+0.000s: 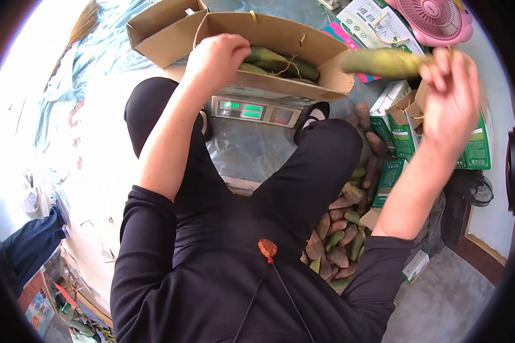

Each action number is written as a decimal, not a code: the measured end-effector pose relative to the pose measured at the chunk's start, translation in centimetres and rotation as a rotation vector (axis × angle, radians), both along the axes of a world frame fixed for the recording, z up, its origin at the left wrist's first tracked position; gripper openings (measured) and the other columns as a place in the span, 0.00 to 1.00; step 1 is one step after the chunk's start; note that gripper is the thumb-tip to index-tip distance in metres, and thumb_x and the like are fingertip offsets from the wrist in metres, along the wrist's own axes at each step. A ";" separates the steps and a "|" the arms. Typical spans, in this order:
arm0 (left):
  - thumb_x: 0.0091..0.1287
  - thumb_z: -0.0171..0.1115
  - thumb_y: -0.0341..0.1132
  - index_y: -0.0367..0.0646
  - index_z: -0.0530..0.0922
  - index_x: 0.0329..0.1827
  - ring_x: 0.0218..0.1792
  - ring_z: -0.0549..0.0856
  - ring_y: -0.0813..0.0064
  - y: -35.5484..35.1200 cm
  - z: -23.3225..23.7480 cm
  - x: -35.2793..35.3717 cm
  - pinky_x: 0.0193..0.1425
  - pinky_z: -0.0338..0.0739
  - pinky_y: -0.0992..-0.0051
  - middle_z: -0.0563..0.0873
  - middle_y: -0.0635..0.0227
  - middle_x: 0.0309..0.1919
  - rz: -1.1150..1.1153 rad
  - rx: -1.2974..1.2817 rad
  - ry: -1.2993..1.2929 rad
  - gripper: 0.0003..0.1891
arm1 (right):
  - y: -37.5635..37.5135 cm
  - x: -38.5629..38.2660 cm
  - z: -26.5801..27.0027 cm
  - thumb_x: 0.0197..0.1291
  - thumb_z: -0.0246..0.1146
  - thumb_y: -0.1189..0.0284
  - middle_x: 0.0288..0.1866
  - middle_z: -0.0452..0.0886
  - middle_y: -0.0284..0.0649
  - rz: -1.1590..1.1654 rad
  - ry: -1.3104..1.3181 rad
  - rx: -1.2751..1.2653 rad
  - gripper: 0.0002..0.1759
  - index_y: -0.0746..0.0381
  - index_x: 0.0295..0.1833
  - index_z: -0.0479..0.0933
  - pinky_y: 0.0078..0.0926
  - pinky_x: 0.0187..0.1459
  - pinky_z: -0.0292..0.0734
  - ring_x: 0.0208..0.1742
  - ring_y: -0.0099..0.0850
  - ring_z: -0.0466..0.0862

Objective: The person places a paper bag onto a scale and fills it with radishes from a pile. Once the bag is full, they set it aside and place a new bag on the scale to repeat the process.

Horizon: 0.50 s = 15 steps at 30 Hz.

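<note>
My right hand is raised on the right, its fingers closed round one end of a green radish, which points left and is a little blurred by motion. My left hand reaches over the near wall of an open cardboard box. Its fingers are curled at the end of a green radish inside; part of the grip is hidden. More green radishes with thin roots lie in this box. Below it, a digital scale shows lit green numbers.
Many loose radishes lie on the floor by my right leg. Green and white cartons stand at the right, with a pink fan behind. Another open box is at the upper left, near a broom. A dark sleeve or trouser leg shows at the left.
</note>
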<state>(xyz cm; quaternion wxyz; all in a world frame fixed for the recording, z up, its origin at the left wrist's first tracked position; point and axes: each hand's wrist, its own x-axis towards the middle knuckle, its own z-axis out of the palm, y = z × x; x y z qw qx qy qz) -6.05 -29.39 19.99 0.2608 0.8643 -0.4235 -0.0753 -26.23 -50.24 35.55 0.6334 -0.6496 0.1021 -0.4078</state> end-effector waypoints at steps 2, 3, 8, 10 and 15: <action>0.61 0.62 0.35 0.42 0.83 0.42 0.37 0.85 0.64 0.0 0.6 0.6 0.45 0.78 0.71 0.86 0.61 0.34 0.137 -0.322 0.016 0.10 | -0.9 3.2 -2.6 0.69 0.53 0.71 0.33 0.72 0.37 0.211 -0.037 0.084 0.08 0.66 0.41 0.72 0.24 0.36 0.67 0.27 0.22 0.66; 0.62 0.62 0.35 0.42 0.83 0.40 0.35 0.85 0.66 0.0 0.8 0.9 0.43 0.78 0.72 0.86 0.61 0.33 0.204 -0.485 0.023 0.08 | -1.7 4.8 -4.7 0.69 0.53 0.71 0.35 0.75 0.39 0.237 0.008 0.166 0.08 0.66 0.41 0.72 0.24 0.37 0.70 0.29 0.22 0.69; 0.62 0.62 0.33 0.41 0.84 0.41 0.31 0.84 0.75 0.3 1.0 1.7 0.41 0.77 0.77 0.86 0.63 0.29 0.262 -0.627 0.145 0.08 | 0.8 9.6 -12.9 0.65 0.57 0.67 0.36 0.81 0.34 0.177 0.703 0.206 0.08 0.61 0.39 0.75 0.20 0.31 0.74 0.32 0.22 0.81; 0.64 0.62 0.32 0.40 0.84 0.44 0.38 0.85 0.82 0.4 1.2 1.7 0.44 0.77 0.82 0.88 0.67 0.33 0.263 -0.567 0.162 0.09 | 0.3 9.5 -14.8 0.63 0.59 0.66 0.38 0.82 0.34 0.126 0.860 0.064 0.09 0.60 0.42 0.76 0.19 0.31 0.74 0.34 0.22 0.82; 0.65 0.61 0.30 0.40 0.83 0.46 0.39 0.85 0.82 0.2 1.1 1.6 0.45 0.77 0.83 0.87 0.67 0.34 0.260 -0.627 0.201 0.09 | -4.6 7.3 -14.7 0.64 0.60 0.63 0.42 0.83 0.33 -0.110 0.769 0.027 0.12 0.58 0.46 0.77 0.15 0.29 0.71 0.34 0.19 0.80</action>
